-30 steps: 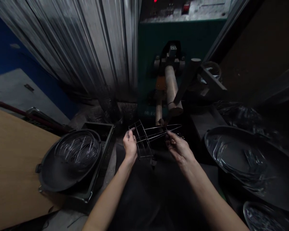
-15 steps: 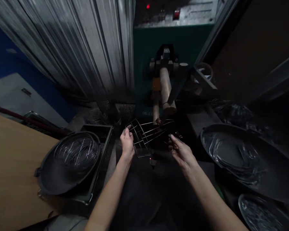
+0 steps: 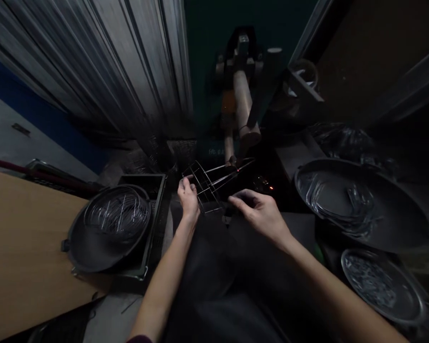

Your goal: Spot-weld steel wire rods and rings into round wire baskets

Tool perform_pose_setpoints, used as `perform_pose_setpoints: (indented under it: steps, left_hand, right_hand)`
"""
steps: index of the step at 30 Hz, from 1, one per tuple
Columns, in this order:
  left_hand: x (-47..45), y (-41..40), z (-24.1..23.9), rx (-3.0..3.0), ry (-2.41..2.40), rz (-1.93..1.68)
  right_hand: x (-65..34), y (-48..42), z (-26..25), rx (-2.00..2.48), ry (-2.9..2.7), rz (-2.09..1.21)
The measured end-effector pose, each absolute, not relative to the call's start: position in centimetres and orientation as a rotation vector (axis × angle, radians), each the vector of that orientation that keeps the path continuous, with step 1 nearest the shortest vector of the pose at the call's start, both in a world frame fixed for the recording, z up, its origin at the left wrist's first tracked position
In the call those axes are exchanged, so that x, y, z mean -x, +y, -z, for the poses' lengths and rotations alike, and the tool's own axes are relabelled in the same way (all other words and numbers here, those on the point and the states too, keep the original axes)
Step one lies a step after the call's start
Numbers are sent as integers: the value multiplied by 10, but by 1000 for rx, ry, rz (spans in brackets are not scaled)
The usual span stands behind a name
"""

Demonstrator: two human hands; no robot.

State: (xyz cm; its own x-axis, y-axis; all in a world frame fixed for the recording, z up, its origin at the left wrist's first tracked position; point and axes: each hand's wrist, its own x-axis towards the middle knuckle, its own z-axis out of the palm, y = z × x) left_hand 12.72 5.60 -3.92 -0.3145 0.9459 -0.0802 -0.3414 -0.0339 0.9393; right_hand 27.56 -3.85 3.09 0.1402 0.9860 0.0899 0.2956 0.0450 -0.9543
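My left hand (image 3: 188, 197) is closed on the left edge of a small wire basket frame (image 3: 207, 188), holding it up in front of a green welding machine (image 3: 236, 95). The frame's long wires reach right to the machine's copper electrode arms (image 3: 245, 107), where a small red spark glows. My right hand (image 3: 259, 212) hovers just right of the frame with the fingers loosely curled and apart; nothing shows in it.
A black basin (image 3: 93, 247) with wire rings sits in a dark crate at the left, beside a wooden board (image 3: 17, 257). Two dark basins (image 3: 386, 209) with wire parts stand at the right. Corrugated metal sheeting (image 3: 103, 71) rises behind.
My right hand let go of the frame's long wires and moved left and down towards the frame's base. The frame's wire tips have reached the electrodes and a spark shows. The camera tilted downward.
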Motion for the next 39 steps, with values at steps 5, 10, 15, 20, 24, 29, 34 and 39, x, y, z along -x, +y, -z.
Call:
perform_pose_setpoints:
  steps: [5, 10, 15, 20, 24, 29, 34, 39]
  left_hand:
    - [-126, -6, 75, -1214, 1193, -1421]
    - [-112, -30, 98, -1894, 900, -1140]
    - [-93, -2, 90, -923, 1249, -1246]
    - [-100, 23, 60, -292, 1055, -1008]
    - [-117, 20, 49, -152, 1164, -1070]
    - [-133, 7, 57, -324, 1212, -1338]
    - [-148, 9, 60, -560, 1247, -1461]
    - [-158, 16, 59, -636, 1197, -1511]
  right_hand:
    - [-287, -6, -38, 1598, -1668, -542]
    - [-309, 8, -3, 1657, -1425, -1061]
    - [-316, -30, 44, 1582, -1448, -1100]
    - [-309, -70, 77, 1625, -1450, -958]
    - [-308, -96, 83, 1544, -1509, -1011]
    - [-401, -155, 83, 1986, -1107, -534]
    - [-520, -222, 128, 2597, -443, -426]
    - [-532, -238, 163, 2516, -365, -464]
